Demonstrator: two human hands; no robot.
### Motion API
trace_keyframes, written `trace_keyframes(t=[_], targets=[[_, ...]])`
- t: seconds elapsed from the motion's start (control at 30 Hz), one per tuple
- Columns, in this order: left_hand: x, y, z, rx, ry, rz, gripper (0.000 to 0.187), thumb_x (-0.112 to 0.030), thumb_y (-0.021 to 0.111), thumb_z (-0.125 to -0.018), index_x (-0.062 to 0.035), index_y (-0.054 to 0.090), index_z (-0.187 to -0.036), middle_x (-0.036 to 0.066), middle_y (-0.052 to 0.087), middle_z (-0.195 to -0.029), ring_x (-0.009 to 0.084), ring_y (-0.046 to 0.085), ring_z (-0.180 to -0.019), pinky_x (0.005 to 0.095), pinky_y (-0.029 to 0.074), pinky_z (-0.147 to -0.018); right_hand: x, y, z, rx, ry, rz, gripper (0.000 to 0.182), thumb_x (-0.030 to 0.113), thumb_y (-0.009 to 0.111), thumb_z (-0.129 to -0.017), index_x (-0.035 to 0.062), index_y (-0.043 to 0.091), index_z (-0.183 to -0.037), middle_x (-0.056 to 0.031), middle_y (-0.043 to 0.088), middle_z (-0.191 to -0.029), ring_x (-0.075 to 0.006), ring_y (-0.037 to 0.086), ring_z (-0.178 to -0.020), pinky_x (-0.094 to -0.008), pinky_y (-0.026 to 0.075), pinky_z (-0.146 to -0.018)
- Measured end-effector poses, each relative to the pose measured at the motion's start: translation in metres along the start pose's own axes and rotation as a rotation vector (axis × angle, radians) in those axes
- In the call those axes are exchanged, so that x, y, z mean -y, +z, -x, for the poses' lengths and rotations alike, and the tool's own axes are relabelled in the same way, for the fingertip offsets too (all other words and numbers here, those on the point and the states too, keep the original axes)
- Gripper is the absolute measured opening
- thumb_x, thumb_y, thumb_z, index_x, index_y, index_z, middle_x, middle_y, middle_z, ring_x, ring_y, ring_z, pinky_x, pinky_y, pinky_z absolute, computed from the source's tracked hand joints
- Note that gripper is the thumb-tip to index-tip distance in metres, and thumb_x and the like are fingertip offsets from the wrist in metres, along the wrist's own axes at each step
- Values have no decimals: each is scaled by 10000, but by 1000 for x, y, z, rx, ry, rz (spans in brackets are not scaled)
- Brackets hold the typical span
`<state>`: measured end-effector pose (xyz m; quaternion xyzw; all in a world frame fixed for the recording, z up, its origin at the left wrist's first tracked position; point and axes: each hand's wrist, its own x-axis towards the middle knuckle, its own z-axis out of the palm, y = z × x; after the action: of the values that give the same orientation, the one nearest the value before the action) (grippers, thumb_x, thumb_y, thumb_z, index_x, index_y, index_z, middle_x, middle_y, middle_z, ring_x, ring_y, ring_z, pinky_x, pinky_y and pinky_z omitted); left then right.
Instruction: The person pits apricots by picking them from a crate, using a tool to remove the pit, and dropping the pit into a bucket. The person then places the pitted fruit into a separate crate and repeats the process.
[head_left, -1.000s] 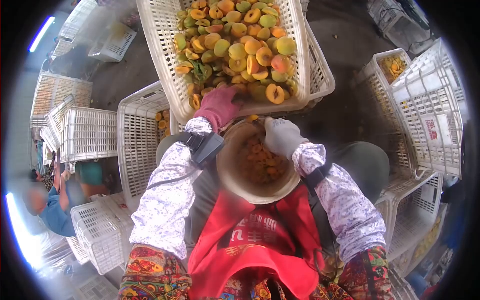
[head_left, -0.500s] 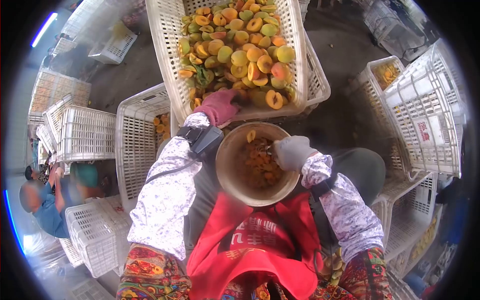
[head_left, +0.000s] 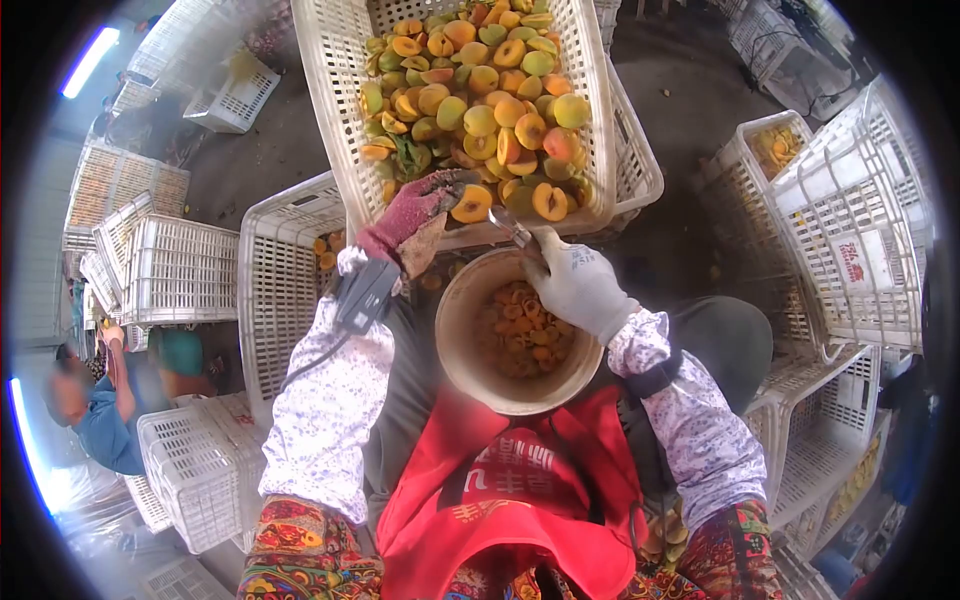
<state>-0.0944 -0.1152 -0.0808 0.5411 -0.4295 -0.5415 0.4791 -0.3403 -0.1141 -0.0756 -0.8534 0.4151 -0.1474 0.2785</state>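
My left hand, in a pink glove with dark, soiled fingers, pinches a halved peach at the near edge of the crate. The orange cut face points up. My right hand, in a pale grey glove, is closed round a small metal spoon-like tool. Its tip lies just right of the peach half, above the bucket rim. Under my right hand the whitish bucket stands between my legs, with orange scraps and pits inside. Halved peaches fill the white crate ahead.
White plastic crates stand close on the left, one with fruit inside. More crates are stacked at the right. Another person in blue sits at far left beside crates. Dark floor shows beyond the fruit crate.
My right hand has risen from inside the bucket toward the crate, bringing the tool up. My left hand has turned and now holds a peach half, cut face up.
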Motion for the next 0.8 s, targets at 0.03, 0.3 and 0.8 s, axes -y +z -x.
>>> trace_keyframes(t=[0.03, 0.3, 0.8], targets=[[3, -4, 5, -2, -1, -2, 265, -82, 547, -909, -31, 619, -1159, 44, 648, -1035, 119, 576, -931, 255, 457, -846, 3, 3, -2, -111, -70, -15, 301, 242, 569, -880, 30, 517, -1087, -150, 650, -724, -336, 640, -649, -443, 507, -592], [1, 38, 36, -7, 74, 568, 308, -89, 531, -894, -23, 540, -1195, 85, 623, -1044, 184, 592, -1003, 303, 480, -887, 14, 4, -5, -203, -147, 40, 326, 174, 602, -859, 30, 508, -1136, -150, 654, -818, -292, 654, -716, -401, 512, -596], [30, 40, 26, 12, -50, 920, 304, -254, 562, -896, -48, 548, -1119, 78, 625, -1006, 207, 602, -919, 297, 500, -795, 36, 14, -13, -59, -14, 269, 456, 133, 573, -820, 46, 436, -1246, -140, 623, -857, -332, 626, -660, -422, 489, -563]])
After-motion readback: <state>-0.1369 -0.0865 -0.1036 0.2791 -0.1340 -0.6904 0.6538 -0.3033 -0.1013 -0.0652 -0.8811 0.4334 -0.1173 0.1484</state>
